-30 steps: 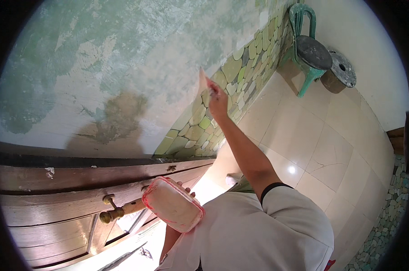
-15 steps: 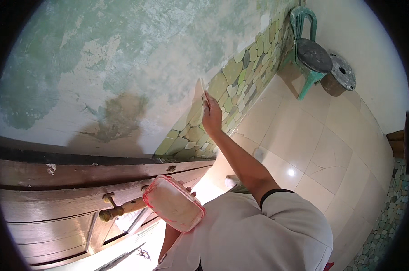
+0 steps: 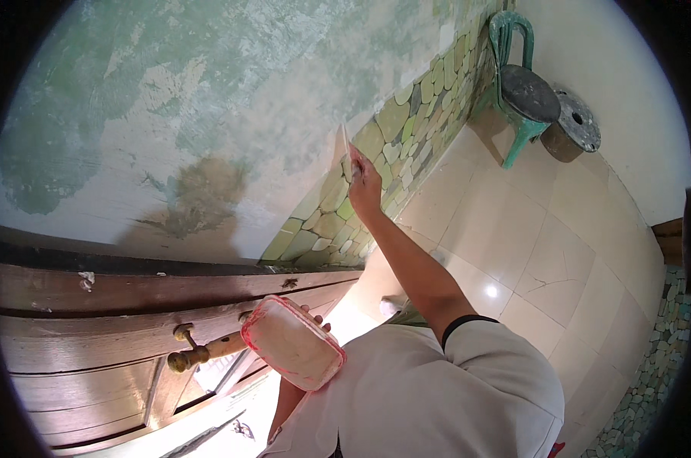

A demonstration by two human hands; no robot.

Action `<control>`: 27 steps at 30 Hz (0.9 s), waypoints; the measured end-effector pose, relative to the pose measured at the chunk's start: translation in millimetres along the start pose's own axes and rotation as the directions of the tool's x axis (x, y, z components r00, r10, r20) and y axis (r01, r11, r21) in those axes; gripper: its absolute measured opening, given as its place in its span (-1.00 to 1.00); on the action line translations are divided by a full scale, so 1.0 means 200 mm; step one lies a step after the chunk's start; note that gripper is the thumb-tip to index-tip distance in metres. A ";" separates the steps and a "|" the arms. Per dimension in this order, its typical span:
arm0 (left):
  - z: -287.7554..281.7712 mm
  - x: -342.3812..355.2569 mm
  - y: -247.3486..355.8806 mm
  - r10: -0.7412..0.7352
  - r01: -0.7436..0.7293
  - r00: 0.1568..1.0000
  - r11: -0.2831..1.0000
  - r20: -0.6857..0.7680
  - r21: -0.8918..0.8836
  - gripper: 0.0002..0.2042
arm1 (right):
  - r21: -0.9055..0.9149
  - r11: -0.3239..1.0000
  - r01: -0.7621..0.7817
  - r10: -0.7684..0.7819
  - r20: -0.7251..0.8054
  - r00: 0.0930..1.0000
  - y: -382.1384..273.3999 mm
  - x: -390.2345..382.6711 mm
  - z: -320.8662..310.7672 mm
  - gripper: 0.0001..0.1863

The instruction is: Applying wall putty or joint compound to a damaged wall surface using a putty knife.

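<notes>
My right hand (image 3: 366,182) is closed on a thin, pale flat blade, which looks like a putty knife (image 3: 344,139) seen nearly edge-on. Its blade is at the wall (image 3: 277,122), just above the top of the pebble-patterned tiles (image 3: 391,126); whether it touches cannot be made out. Close to my body, my left hand (image 3: 318,317) supports a rectangular plastic tub (image 3: 293,343) with a red-smeared rim. Off-white paste coats the tub's inside. Only a few left fingertips show past its far edge; the rest of that hand is hidden beneath.
On the left is a brown wooden door (image 3: 93,336) with a brass handle (image 3: 189,359). A green plastic chair (image 3: 523,130) with a dark round seat stands in the far right corner beside a round bucket-like container (image 3: 578,130). Beige tiles (image 3: 506,229) cover the floor.
My right hand and the putty knife have shifted slightly up and to the right along the wall's tile edge. The tub and my left hand stay almost in place.
</notes>
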State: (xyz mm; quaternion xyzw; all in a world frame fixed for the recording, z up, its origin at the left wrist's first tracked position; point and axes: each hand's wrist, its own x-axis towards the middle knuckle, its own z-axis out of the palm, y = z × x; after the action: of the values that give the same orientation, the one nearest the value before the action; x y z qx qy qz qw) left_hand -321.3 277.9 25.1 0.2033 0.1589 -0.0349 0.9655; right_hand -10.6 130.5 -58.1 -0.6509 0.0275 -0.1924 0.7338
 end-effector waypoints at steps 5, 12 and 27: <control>-0.02 -0.03 0.03 0.023 -0.023 1.000 0.999 0.000 0.047 -0.21 | 0.163 0.986 -0.019 -0.022 0.242 0.970 -0.13 -0.18 0.14 -0.60; -0.02 -0.01 0.05 0.020 -0.018 0.999 0.998 -0.038 0.057 -0.42 | 0.084 0.989 0.118 -0.132 0.184 0.974 0.05 -0.17 -0.01 -0.56; -0.08 0.03 0.07 -0.040 0.051 0.993 0.994 0.113 -0.097 -0.23 | 0.124 0.984 0.128 -0.148 0.168 0.975 -0.06 -0.13 -0.02 -0.62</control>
State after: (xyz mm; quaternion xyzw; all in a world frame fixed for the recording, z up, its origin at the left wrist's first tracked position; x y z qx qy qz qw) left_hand -318.9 298.1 14.5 0.1491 0.1112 -0.0601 0.9807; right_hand -38.3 134.3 -53.4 -0.6233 -0.0939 -0.1857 0.7538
